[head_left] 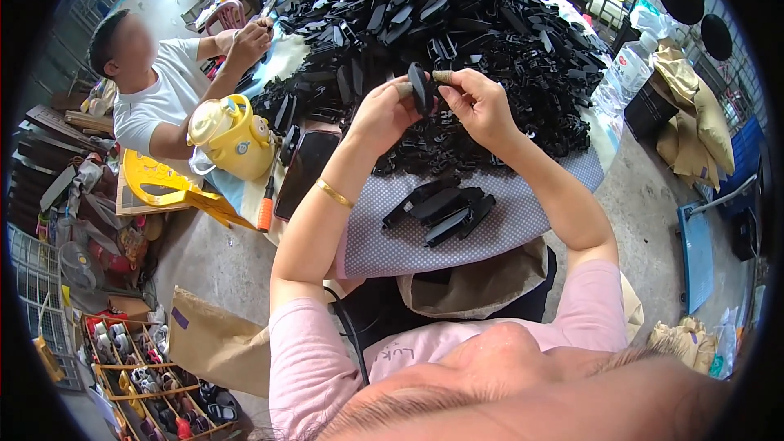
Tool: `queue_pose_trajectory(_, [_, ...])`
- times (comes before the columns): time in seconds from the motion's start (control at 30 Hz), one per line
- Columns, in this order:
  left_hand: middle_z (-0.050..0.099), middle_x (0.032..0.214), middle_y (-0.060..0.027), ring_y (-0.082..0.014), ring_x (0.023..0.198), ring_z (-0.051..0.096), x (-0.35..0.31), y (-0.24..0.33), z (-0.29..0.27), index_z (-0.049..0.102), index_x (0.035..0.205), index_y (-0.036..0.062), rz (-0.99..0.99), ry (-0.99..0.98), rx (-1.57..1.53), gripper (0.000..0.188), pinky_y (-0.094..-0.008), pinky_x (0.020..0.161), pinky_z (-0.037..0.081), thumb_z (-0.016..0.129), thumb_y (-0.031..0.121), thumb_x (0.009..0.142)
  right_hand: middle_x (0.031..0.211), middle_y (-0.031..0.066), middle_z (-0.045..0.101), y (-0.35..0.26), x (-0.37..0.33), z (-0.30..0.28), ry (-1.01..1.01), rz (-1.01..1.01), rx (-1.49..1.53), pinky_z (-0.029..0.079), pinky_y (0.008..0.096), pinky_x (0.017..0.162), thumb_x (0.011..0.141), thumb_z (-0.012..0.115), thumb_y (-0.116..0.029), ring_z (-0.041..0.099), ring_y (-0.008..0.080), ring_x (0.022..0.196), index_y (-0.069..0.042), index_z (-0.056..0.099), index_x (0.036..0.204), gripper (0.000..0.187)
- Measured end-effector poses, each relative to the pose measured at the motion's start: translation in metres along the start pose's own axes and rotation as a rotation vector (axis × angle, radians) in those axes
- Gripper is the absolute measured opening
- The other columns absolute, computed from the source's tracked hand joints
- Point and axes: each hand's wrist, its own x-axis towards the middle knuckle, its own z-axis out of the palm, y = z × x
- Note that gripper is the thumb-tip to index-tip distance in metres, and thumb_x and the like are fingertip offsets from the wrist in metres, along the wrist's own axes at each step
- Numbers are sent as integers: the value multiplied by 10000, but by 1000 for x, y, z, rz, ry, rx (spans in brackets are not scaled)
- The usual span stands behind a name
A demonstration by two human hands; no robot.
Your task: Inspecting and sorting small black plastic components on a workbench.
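My left hand (382,120) holds a long, oval black plastic part (420,88) upright between thumb and fingers. Close by on its right, my right hand (483,114) is closed in a pinch, and whatever lies between its fingertips is too small to make out. Tan tape wraps a fingertip on each hand. Behind and below both hands rises a large heap of similar black plastic parts (408,12). A smaller group of black parts (445,208) lies apart from it on the dotted grey cloth (367,237), nearer to me.
Left of my forearm are a dark phone (306,171), an orange-handled screwdriver (266,208) and a yellow jug (233,139). Another person (167,73) sits at the left, hands raised over the table. An open brown sack (482,286) is at my lap. A clear bottle (629,69) stands at right.
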Motion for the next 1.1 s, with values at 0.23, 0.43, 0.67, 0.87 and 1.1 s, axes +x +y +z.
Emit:
queue_pose_trajectory(0.23, [595, 1014, -87, -172, 891, 606, -7, -4, 13, 507, 1148, -41, -46, 20, 26, 265, -327, 825, 516, 440, 67, 916, 737, 101, 570, -7, 1, -4, -28, -210, -300, 452, 283, 523, 789, 629, -43, 561, 219, 596, 28, 608, 890, 126])
queue_pose_trajectory(0.43, [604, 994, -74, -135, 852, 612, -9, -7, 9, 541, 1098, -33, 20, 33, 83, 288, -288, 768, 538, 563, 182, 908, 748, 113, 574, -13, 2, -1, -44, -218, -321, 460, 316, 538, 772, 629, -30, 577, 252, 645, 31, 597, 877, 125])
queue_pose_trajectory(0.67, [624, 901, -56, -107, 781, 614, -11, -9, 13, 576, 1028, -10, 85, 135, 313, 239, -236, 692, 522, 560, 197, 910, 774, 123, 574, -17, 2, -4, -183, -140, -255, 472, 333, 559, 768, 616, -18, 575, 275, 661, 39, 584, 893, 141])
queue_pose_trajectory(0.87, [569, 657, -13, -59, 552, 503, -18, -10, 31, 561, 940, -9, 244, 329, 857, 262, -206, 501, 405, 555, 250, 903, 772, 134, 562, -15, -5, 2, -171, -230, -459, 472, 360, 597, 772, 587, -25, 569, 295, 696, 52, 549, 907, 159])
queue_pose_trajectory(1.1, [600, 628, -94, -127, 541, 527, -15, -13, 26, 528, 938, -52, 328, 342, 881, 303, -271, 515, 422, 574, 243, 886, 711, 107, 532, -21, -6, 1, -359, -247, -490, 486, 338, 598, 795, 590, -90, 579, 261, 676, -4, 533, 781, 104])
